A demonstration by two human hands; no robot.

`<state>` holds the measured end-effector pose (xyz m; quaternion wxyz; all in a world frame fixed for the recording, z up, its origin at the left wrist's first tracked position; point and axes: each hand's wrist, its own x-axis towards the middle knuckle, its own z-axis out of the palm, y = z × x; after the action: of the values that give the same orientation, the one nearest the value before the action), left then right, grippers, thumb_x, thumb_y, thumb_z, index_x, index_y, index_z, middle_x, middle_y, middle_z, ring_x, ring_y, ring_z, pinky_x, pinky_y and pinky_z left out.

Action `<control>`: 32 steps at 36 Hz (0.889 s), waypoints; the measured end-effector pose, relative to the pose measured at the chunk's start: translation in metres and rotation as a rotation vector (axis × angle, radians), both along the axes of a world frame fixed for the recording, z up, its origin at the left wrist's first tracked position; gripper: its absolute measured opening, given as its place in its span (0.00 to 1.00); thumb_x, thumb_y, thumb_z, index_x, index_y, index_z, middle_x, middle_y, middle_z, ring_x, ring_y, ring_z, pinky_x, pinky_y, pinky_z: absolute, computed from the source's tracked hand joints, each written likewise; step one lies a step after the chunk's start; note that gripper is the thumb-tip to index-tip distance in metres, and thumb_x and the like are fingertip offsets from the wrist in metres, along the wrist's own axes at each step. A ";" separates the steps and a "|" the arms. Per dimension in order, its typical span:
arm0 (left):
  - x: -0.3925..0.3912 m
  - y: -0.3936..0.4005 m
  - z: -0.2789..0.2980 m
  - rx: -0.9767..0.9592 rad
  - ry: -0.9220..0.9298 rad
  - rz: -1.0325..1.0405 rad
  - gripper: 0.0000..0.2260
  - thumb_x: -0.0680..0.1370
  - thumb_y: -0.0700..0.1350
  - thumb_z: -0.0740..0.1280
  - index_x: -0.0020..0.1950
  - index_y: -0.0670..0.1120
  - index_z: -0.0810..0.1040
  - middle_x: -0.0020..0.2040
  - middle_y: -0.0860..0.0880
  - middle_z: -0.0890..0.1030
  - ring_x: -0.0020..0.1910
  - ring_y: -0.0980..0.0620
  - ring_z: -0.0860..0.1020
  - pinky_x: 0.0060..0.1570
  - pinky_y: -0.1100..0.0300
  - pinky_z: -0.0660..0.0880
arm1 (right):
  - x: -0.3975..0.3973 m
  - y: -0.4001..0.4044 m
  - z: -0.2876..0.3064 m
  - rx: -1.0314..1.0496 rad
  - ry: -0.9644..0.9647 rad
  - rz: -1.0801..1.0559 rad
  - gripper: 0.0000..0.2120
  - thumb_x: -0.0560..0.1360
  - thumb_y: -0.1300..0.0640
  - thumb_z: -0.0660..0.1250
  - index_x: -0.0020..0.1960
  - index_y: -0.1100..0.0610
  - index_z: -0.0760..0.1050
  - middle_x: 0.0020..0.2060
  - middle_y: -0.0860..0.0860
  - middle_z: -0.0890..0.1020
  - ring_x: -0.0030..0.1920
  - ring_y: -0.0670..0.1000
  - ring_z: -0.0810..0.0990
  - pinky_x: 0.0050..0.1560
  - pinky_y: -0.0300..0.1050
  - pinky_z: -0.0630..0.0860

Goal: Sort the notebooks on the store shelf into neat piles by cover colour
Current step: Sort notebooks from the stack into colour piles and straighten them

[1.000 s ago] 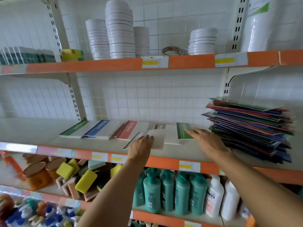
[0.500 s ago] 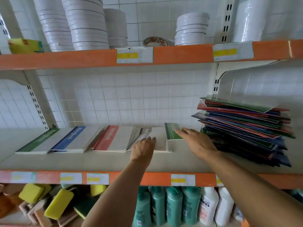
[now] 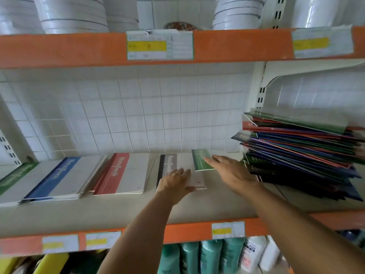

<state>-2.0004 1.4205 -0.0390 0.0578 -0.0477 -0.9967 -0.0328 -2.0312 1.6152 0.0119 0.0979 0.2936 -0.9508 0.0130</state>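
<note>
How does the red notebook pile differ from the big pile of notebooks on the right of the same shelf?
The red notebook pile is low and shows one cover colour; the big mixed pile is tall, with red, blue and green covers together. The red pile's edges line up fairly evenly; the mixed pile's notebooks stick out at different angles. Neither of the hands touches the red pile, while the right hand lies close beside the mixed one. Both rest on the same shelf.

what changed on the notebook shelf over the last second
Mostly the camera moved closer and tilted up. The left hand slid a little right on the grey notebook, whose title strip now shows. The right hand stays flat, fingers on the green notebook. Nothing was picked up or let go. The green, blue and red piles and the mixed stack stayed put.
</note>
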 end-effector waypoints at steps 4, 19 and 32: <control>0.001 -0.001 0.001 -0.002 -0.057 0.016 0.33 0.76 0.67 0.57 0.75 0.50 0.60 0.70 0.48 0.67 0.69 0.46 0.67 0.63 0.47 0.70 | 0.000 0.000 -0.003 -0.002 0.015 0.004 0.35 0.76 0.71 0.52 0.78 0.48 0.51 0.75 0.55 0.61 0.72 0.55 0.64 0.69 0.46 0.65; 0.093 -0.026 0.022 0.082 0.123 0.377 0.20 0.81 0.58 0.54 0.62 0.46 0.75 0.60 0.45 0.77 0.59 0.43 0.75 0.54 0.52 0.73 | 0.053 -0.013 0.013 0.014 -0.001 0.146 0.31 0.79 0.69 0.52 0.78 0.50 0.51 0.74 0.55 0.61 0.72 0.56 0.63 0.68 0.47 0.65; 0.213 -0.087 0.040 0.067 0.150 0.697 0.20 0.81 0.59 0.54 0.65 0.49 0.74 0.62 0.46 0.77 0.61 0.44 0.74 0.56 0.51 0.72 | 0.122 -0.079 0.011 -0.015 0.000 0.348 0.36 0.76 0.74 0.53 0.78 0.50 0.50 0.76 0.56 0.57 0.74 0.55 0.60 0.71 0.47 0.61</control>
<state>-1.7870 1.3332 0.0014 0.1399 0.2947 -0.9445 -0.0402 -1.9096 1.5366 0.0228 0.0962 0.4529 -0.8856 0.0366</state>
